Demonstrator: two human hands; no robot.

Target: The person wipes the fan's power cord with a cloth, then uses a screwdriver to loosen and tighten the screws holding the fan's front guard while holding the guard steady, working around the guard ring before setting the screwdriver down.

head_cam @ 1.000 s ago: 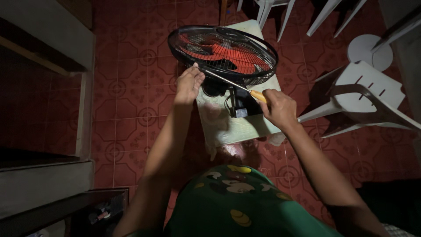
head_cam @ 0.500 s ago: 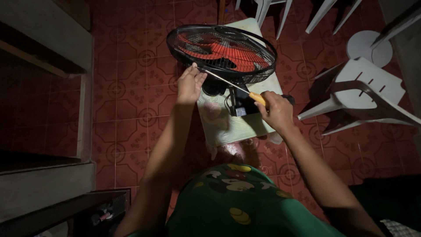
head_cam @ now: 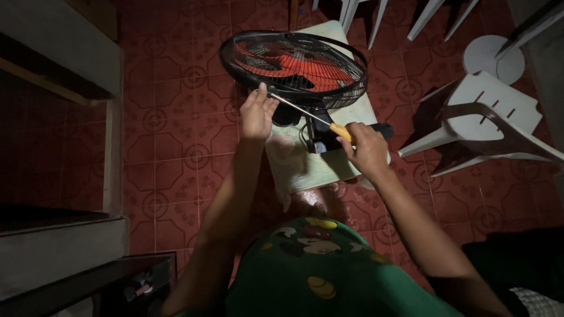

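Your left hand (head_cam: 257, 113) reaches forward, fingers pressed together against the rear rim of the black wire-caged fan with red blades (head_cam: 294, 67), which lies on a pale plastic stool (head_cam: 311, 167). Your right hand (head_cam: 365, 148) is fisted round a yellow-and-black-handled screwdriver (head_cam: 329, 123), its shaft angled toward the cage.
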